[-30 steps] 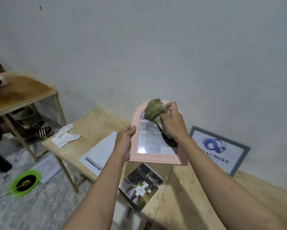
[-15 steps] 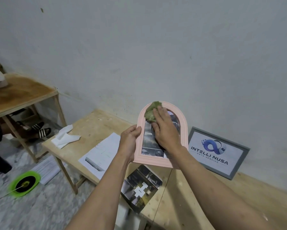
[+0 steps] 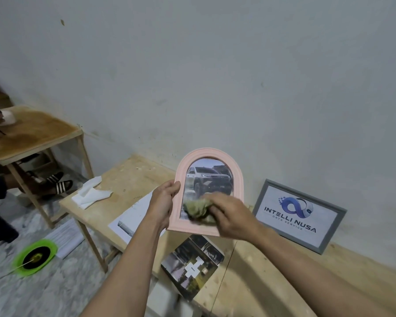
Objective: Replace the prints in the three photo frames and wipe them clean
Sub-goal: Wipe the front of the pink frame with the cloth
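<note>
A person holds a pink arched photo frame (image 3: 209, 193) upright at the centre of the picture, above a pale wooden table (image 3: 133, 177). The left hand (image 3: 163, 201) grips the frame's left edge, thumb curled over the front rim and fingers behind it. The right hand (image 3: 230, 217), blurred, has its fingers curled over a crumpled green cloth (image 3: 198, 210) and presses it on the lower part of the glass. Above the cloth the frame shows a print of a grey pickup truck.

At centre right a grey rectangular frame (image 3: 298, 216) leans against the white wall (image 3: 215, 76), standing on the table and bearing a blue logo and the words "INTELLI NUSA DATA SERVICE". Below the pink frame, at lower centre, a dark photo print (image 3: 192, 266) lies flat at the table's near edge. A white sheet of paper (image 3: 133, 218) lies just left of the left forearm, partly hidden by it. A crumpled white tissue (image 3: 90, 194) rests on the table's left end.

At the left of the picture stands a second, darker wooden table (image 3: 32, 133), with striped sandals (image 3: 57, 183) beneath it. A green dish (image 3: 34, 257) sits on the floor at lower left.
</note>
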